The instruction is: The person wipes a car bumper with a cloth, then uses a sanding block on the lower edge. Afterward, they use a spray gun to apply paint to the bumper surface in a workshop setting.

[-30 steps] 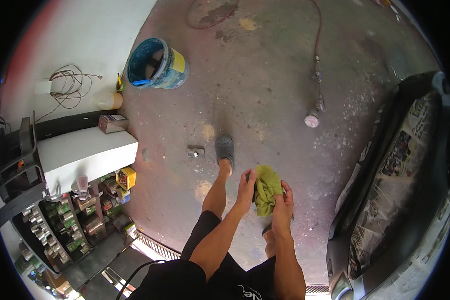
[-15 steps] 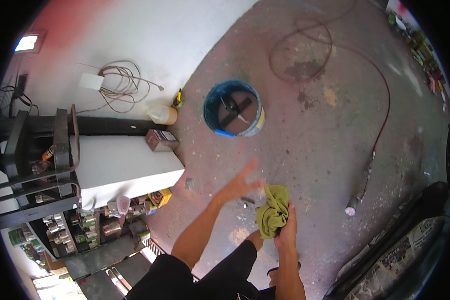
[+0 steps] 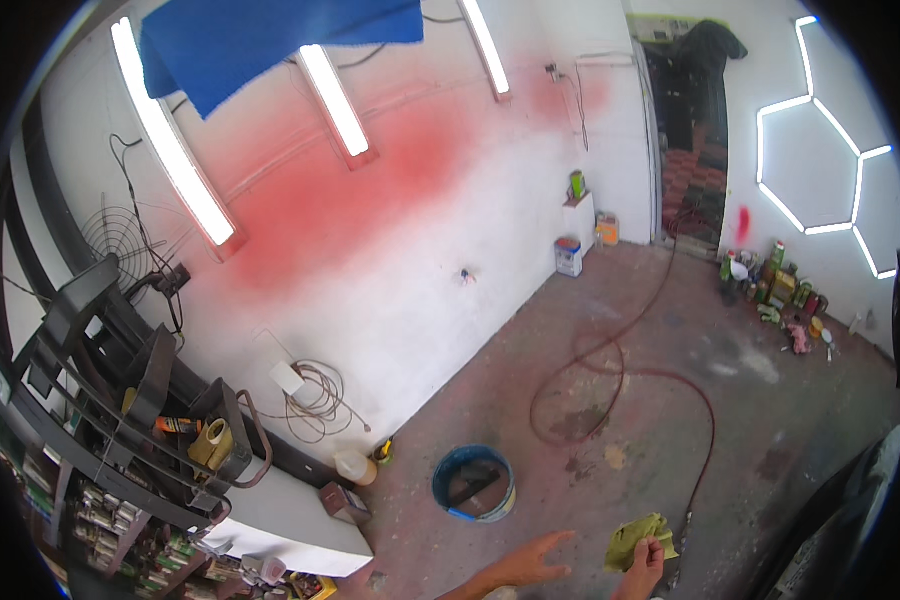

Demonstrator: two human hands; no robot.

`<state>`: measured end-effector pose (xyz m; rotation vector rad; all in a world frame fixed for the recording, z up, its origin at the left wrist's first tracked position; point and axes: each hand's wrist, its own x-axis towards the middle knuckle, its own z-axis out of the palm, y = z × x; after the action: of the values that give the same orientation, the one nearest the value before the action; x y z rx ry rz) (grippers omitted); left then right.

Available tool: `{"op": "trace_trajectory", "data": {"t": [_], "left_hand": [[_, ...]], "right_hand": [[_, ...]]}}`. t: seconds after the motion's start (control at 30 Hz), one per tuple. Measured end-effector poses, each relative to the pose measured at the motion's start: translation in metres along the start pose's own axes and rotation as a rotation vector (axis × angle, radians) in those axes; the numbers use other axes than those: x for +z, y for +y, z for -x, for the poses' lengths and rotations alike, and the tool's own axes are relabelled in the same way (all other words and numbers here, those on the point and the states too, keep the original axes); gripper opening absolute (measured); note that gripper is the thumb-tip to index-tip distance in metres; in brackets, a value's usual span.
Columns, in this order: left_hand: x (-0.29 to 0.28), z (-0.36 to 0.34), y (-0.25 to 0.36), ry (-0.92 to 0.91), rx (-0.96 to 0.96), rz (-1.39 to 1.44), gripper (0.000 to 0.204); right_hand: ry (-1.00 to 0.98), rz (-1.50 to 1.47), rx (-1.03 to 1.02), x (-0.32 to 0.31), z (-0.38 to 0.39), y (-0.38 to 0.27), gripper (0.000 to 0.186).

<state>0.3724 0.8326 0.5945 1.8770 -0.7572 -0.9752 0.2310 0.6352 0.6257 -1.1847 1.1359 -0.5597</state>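
While one cloth [image 3: 627, 541] is clamped by the right hand's [image 3: 645, 568] fingers, one bucket [image 3: 458, 464] is seen beyond the left hand's [image 3: 532, 562] parted fingers.

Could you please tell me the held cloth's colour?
The cloth is yellowish green, seen best in the head view.

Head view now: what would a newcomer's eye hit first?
Likely the glowing white hexagonal light at upper right, then the broad red haze on the white wall at upper left. Low down, the person's right hand holds a yellow-green cloth, right of the round blue bucket.
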Motion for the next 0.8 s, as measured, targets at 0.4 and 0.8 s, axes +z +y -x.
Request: {"op": "trace_trajectory", "data": {"t": [0.4,0.8], "left_hand": [[0.052,-0.053,0.207,0.173,0.756,-0.155,0.066],[-0.156,0.228,0.48,-0.09,0.84,-1.124,0.04]], "right_hand": [[-0.099,0.675,-1.123,-0.096,0.12,-0.218,0.029],[-0.096,0.286,-0.735,-0.065,0.094,-0.178,0.043]]}}
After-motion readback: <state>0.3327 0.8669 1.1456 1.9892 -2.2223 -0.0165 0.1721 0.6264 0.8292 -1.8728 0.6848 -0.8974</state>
